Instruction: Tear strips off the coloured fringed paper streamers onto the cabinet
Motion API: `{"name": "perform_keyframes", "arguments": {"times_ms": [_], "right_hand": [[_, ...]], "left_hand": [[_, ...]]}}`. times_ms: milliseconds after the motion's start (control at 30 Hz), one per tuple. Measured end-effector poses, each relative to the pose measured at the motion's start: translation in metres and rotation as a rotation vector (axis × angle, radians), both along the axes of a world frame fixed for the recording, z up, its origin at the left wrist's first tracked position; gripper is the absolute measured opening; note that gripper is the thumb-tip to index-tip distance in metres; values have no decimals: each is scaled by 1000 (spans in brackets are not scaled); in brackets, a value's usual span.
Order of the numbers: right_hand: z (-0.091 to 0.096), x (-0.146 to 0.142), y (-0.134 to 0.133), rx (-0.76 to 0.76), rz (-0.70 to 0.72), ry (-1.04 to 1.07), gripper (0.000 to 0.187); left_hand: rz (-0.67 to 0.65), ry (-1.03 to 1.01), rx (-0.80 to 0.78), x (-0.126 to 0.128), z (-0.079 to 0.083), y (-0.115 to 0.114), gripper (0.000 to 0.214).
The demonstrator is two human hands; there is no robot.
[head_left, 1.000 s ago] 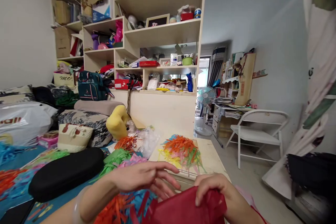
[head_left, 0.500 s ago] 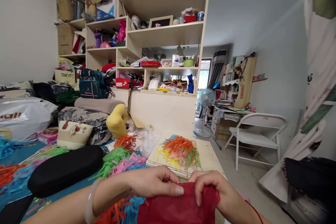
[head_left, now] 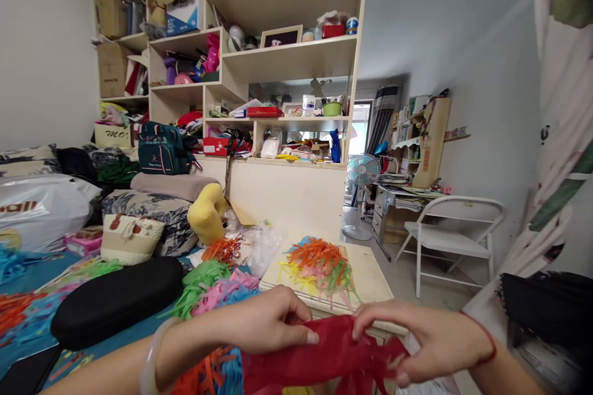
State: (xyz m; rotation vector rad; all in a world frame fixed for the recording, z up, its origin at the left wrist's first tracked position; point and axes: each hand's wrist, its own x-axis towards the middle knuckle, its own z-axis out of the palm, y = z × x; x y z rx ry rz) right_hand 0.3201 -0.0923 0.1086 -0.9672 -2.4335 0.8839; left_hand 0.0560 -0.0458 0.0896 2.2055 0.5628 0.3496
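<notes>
Both my hands hold a sheet of red tissue paper [head_left: 319,358] at the bottom of the head view. My left hand [head_left: 266,321] pinches its upper left edge between thumb and fingers. My right hand [head_left: 426,339] grips the right end, where the paper is cut into a fringe. The sheet is stretched between the two hands. Under my left wrist lie orange and blue fringed strips [head_left: 213,373]. A pale bangle sits on my left wrist and a red thread on my right.
Behind the hands a wooden board [head_left: 370,278] carries a heap of orange, pink, yellow and green paper strips [head_left: 319,265]. A black oval case [head_left: 113,302], cushions and bags lie at left. A white folding chair [head_left: 456,237] stands at right, shelves behind.
My left hand went from open fingers to a pinch on the red paper. My right hand moved right, pulling the paper out wider so its fringed end shows.
</notes>
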Motion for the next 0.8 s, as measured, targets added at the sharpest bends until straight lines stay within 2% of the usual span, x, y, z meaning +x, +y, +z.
{"name": "perform_keyframes", "arguments": {"times_ms": [67, 100, 133, 167, 233, 267, 333, 400, 467, 567, 600, 633, 700, 800], "right_hand": [[5, 2, 1, 131, -91, -68, 67], [4, -3, 2, 204, -138, -73, 72], [-1, -12, 3, 255, -171, -80, 70], [-8, -24, 5, 269, -177, -101, 59], [-25, -45, 9, 182, -198, -130, 24], [-33, -52, 10, 128, -223, -122, 16], [-44, -58, 12, 53, -290, -91, 18], [-49, -55, 11, 51, -333, -66, 18], [-49, -48, 7, 44, -347, -62, 17], [-44, -45, 0, 21, -351, -69, 17], [-42, -46, -3, 20, -352, -74, 17], [-40, -48, -5, 31, -352, -74, 16], [-37, -53, -10, 64, -355, -69, 15], [-36, -56, -18, 91, -375, -47, 12]], "left_hand": [[34, 20, 153, 2, -1, -3, 35], [42, 34, 214, 4, -2, -5, 36], [43, 45, 259, 5, -3, -6, 35], [42, 49, 298, 6, -4, -6, 33], [39, 48, 333, 7, -8, -6, 28], [45, 50, 323, 5, -11, -5, 26], [73, 54, 255, -2, -16, -2, 24], [100, 45, 160, -11, -19, 0, 21], [127, 49, 109, -21, -18, -1, 18], [127, 88, 171, -30, -9, -9, 8], [118, 86, 200, -30, -6, -12, 10], [103, 79, 204, -29, -3, -15, 21], [92, 57, 120, -24, -2, -20, 27], [112, 16, -78, -17, -6, -26, 13]]}}
